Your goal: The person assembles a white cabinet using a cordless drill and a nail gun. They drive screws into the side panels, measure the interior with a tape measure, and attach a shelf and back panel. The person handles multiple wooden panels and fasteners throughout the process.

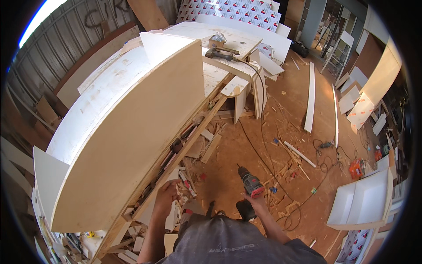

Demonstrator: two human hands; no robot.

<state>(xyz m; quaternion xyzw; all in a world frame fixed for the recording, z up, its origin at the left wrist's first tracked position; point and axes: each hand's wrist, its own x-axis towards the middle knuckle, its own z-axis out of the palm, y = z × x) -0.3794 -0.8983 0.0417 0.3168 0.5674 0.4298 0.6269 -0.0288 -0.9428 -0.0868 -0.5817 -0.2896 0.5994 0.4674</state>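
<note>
My right hand [257,201] grips a cordless drill [250,181] by its handle, the bit pointing away from me over the floor. Its dark battery [246,210] shows below the hand. My left hand [166,194] is beside the near edge of the workbench, its fingers curled together; what they hold, if anything, is too small to make out. A large pale panel [132,127] stands on edge on the bench to my left, joined to a white board [96,114] behind it. A narrow wooden trough [169,163] with tools and bits in it runs along the bench edge.
A corded power tool [218,54] lies on the bench's far part, its cable [262,94] hanging to the floor. Offcuts, long white strips [310,97] and cords litter the brown floor. A white open cabinet [361,200] stands at right, a stepladder [338,53] at far right.
</note>
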